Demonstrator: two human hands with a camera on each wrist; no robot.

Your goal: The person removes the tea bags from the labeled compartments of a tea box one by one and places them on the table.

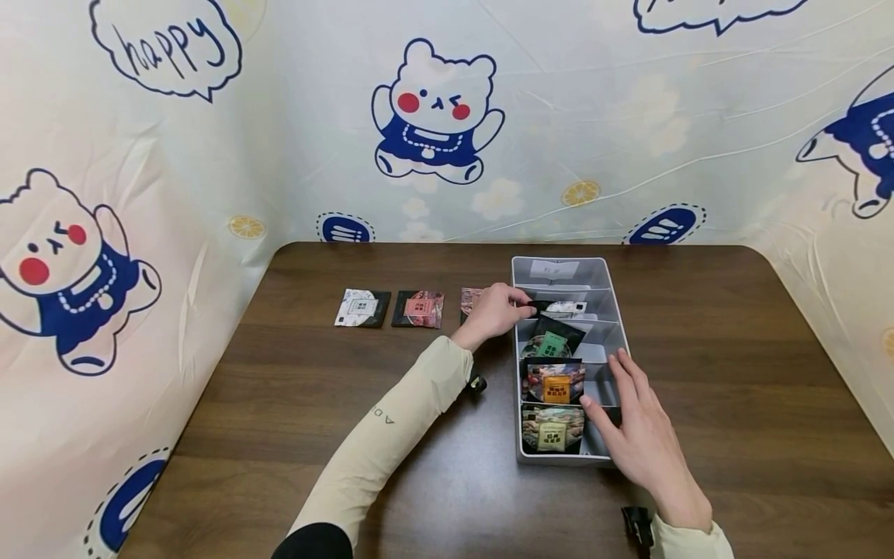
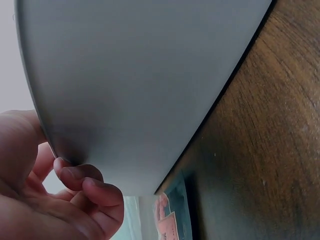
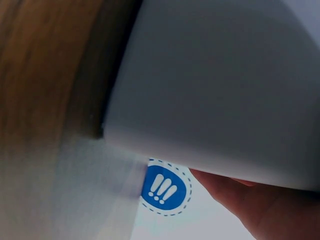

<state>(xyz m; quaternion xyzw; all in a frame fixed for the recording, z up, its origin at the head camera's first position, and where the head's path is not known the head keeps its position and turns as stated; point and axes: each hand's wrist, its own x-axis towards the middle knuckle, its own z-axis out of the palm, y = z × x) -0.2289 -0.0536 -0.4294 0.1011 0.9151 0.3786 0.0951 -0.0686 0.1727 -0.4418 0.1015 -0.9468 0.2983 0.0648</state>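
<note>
Left hand (image 1: 494, 312) pinching a black-and-white rectangular sachet (image 1: 566, 307);
sachet extends rightward across grey plastic divided box (image 1: 569, 460); right hand (image 1: 644, 432), spread, rests at its right side.

An open, grey five-section box (image 1: 569, 460) sits flat. From its far end, the second section holds a black-and-white packet (image 1: 566, 307); the next three, in turn, a tilted green-labelled packet (image 1: 552, 343), orange-labelled packet (image 1: 556, 383) and yellow-labelled packet (image 1: 552, 432).

box (image 1: 569, 460) from above and close beside
</note>
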